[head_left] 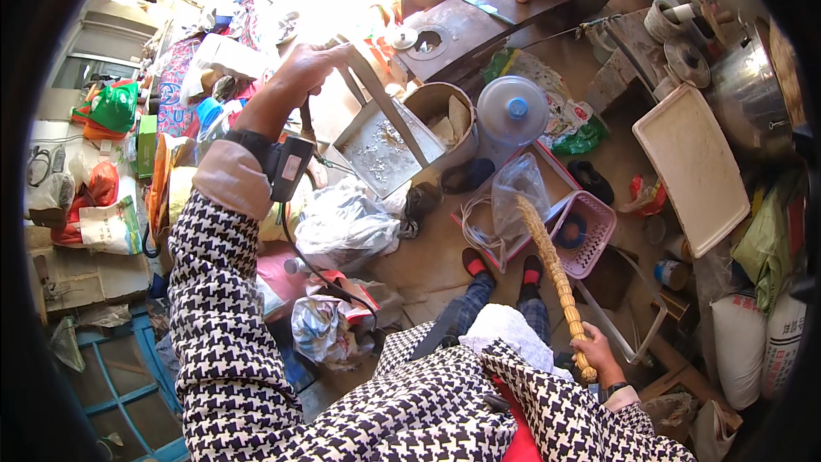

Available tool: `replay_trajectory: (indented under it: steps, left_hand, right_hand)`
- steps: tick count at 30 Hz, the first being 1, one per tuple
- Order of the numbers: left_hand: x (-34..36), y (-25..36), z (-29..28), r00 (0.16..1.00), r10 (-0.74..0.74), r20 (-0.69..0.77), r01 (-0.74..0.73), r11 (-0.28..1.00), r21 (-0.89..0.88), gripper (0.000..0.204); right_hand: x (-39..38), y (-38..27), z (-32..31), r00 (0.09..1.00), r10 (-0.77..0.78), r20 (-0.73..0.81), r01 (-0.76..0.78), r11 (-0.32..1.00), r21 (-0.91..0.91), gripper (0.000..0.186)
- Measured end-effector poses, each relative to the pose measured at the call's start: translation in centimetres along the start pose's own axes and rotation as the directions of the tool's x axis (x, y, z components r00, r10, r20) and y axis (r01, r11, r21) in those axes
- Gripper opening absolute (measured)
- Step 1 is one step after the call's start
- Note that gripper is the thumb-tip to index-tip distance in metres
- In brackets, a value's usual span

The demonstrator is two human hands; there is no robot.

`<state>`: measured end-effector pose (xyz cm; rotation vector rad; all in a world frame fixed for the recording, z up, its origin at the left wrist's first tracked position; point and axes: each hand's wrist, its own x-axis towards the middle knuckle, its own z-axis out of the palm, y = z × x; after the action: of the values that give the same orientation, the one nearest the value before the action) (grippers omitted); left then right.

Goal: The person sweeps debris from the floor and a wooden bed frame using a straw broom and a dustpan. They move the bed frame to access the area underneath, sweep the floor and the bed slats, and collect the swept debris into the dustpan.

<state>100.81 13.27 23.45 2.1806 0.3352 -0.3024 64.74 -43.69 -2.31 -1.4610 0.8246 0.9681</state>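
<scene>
My left hand (310,68) is raised out to the left and closed around the top rail of a pale wooden stool (369,77), which is tipped up off the floor. My right hand (596,351), low at the right, grips the handle end of a straw broom (547,261). The broom's woven shaft runs up and left toward a clear plastic bag (517,192) on the floor. Both sleeves are black-and-white houndstooth, and a small black device is strapped to my left wrist (286,164).
A metal tray (380,150) lies under the stool. Nearby are a round basket (440,120), a clear plastic lid (511,109), a pink basket (586,231), a cream tray (693,167), a dark stove top (462,26) and heaps of bags at left.
</scene>
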Motion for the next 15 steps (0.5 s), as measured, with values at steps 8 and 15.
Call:
replay_trajectory:
  steps: [8, 15]
  left_hand:
    - [4.8, 4.0, 3.6, 1.000, 0.024, -0.005, -0.022, 0.970, 0.242, 0.044]
    - [8.3, 5.8, 6.2, 0.976, 0.158, 0.149, -0.198, 0.930, 0.308, 0.049]
  right_hand:
    - [0.3, 0.7, -0.1, 1.000, 0.007, -0.009, -0.007, 1.000, 0.025, 0.070]
    - [0.1, 0.8, 0.0, 1.000, -0.003, 0.001, 0.003, 0.998, 0.066, 0.069]
